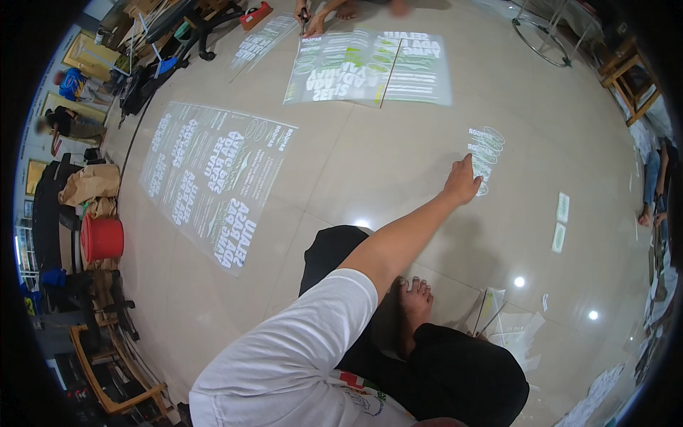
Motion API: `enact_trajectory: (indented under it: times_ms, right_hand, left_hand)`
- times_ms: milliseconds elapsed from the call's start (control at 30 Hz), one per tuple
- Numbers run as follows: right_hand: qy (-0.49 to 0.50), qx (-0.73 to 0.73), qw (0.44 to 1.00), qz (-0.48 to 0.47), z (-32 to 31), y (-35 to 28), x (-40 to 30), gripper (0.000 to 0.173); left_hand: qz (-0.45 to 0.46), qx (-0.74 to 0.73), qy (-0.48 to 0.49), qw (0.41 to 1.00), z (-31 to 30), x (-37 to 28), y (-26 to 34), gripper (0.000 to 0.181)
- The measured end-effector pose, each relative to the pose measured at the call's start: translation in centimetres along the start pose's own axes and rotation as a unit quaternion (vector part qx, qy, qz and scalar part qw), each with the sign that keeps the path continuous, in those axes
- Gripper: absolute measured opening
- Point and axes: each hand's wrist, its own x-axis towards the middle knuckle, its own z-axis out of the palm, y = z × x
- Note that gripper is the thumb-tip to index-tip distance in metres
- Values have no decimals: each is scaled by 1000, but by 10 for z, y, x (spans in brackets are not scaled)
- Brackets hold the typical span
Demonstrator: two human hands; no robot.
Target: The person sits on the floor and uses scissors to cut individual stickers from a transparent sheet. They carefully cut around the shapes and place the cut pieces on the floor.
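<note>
With index finger and thumb apart, my left hand (pixel 461 179) reaches out over a small clear sticker sheet (pixel 487 147) with white print, flat on the floor. Its fingertips rest on or just above the sheet's left side. Beside my right knee, two thin dark straight pieces (pixel 489 319) meet in a V over clear film scraps (pixel 515 332). A sliver of skin shows there, perhaps my right hand, mostly hidden by the knee. Two small pale printed labels (pixel 560 221) lie farther right. On the left is a large clear printed sheet (pixel 213 181).
At the top, another person's hands (pixel 316 24) hold scissors (pixel 304 17) at another printed film sheet (pixel 368 69). A red tape dispenser (pixel 256 16) sits nearby. Chairs, a red bucket (pixel 102 238) and a wooden frame (pixel 80 341) line the left side. A metal stool (pixel 541 40) stands upper right.
</note>
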Motion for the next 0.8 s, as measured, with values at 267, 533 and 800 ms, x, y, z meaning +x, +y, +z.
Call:
enact_trajectory:
  times_ms: [267, 533, 800]
  right_hand:
    - [-50, 30, 998, -39, -23, -12, -5, 59]
    - [90, 255, 962, 43, -48, 97, -3, 55]
    - [262, 217, 939, 47, -71, 90, 58, 66]
  left_hand:
    - [17, -38, 20, 999, -56, -64, -35, 53]
    - [-44, -158, -254, 953, -93, -210, 6, 51]
    - [-52, -30, -91, 994, -67, -192, -53, 43]
